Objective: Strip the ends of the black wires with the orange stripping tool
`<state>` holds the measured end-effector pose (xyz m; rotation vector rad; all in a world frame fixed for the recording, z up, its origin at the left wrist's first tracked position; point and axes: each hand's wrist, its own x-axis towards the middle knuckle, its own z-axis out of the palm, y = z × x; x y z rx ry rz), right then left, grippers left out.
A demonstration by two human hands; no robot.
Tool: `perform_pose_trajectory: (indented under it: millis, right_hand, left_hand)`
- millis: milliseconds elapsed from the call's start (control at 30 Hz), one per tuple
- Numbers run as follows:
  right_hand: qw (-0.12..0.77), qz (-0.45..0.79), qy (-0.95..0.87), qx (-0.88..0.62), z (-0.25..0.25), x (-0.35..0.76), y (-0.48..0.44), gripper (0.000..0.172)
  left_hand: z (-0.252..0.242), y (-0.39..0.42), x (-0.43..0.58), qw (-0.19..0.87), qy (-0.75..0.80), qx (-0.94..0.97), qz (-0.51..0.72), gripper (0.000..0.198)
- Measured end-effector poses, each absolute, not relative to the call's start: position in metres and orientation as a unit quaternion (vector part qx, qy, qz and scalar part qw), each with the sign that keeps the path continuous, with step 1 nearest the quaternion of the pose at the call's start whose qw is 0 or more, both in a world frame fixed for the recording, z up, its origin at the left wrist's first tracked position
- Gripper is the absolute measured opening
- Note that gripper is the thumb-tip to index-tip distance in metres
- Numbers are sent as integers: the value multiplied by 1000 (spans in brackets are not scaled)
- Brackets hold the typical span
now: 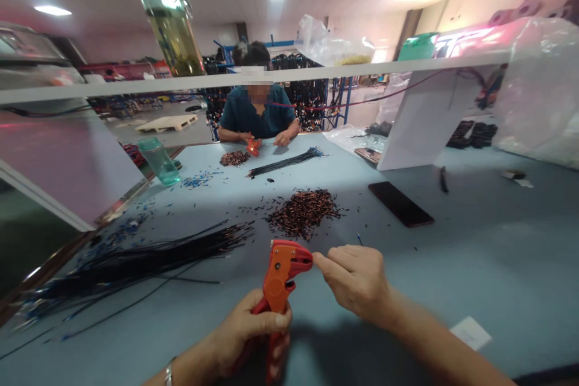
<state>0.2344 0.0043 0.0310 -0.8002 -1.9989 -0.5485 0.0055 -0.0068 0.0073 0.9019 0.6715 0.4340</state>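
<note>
My left hand is wrapped round the handles of an orange and red wire stripper, which stands upright over the blue table. My right hand is pinched at the stripper's jaws, thumb and forefinger pressed together on something too small to make out. Just beyond the tool lies a pile of short cut wire pieces. A long bundle of black wires stretches away to the left of my hands.
A black phone lies to the right. Across the table a person in a dark teal shirt works with another orange tool, a small pile and a wire bundle. A green bottle stands at the left.
</note>
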Motion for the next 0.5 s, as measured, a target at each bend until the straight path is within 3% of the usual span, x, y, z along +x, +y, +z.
perform_pose_trajectory:
  millis: [500]
  right_hand:
    - [465,-215,-799,-314,27,228,-2,18]
  left_hand:
    - [3,-13,6,830,296,416,226,36]
